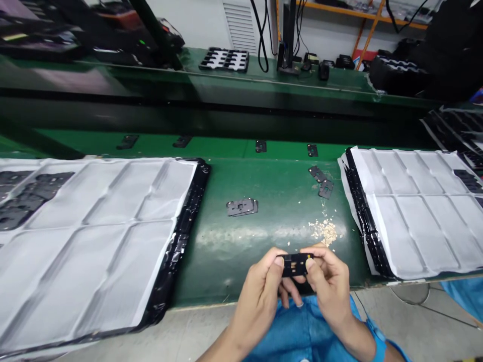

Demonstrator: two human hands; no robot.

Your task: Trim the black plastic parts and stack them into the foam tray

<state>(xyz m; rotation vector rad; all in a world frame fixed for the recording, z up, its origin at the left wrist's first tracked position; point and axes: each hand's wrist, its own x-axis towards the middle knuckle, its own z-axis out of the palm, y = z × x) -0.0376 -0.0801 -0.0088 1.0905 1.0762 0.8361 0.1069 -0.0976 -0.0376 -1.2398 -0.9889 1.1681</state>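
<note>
A small flat black plastic part [293, 265] with cut-outs and a yellow spot at its right end is held up level near the table's front edge. My left hand [264, 281] pinches its left end between thumb and fingers. Its right end sits between the thumb and fingers of my right hand [330, 281]. Beyond my hands lies a small pile of pale yellowish bits [325, 231]. Two similar black parts [241, 207] rest overlapped on the green table [222, 251], left of the hands. Another pair of black parts [325, 188] touches farther back on the right.
A large tray lined with white sheet [124, 251] fills the left side, black parts in its far-left pockets. A similar white-lined tray [426, 216] stands on the right. Several black parts [260, 146] lie along the bright green strip at the back, below a raised shelf [324, 85].
</note>
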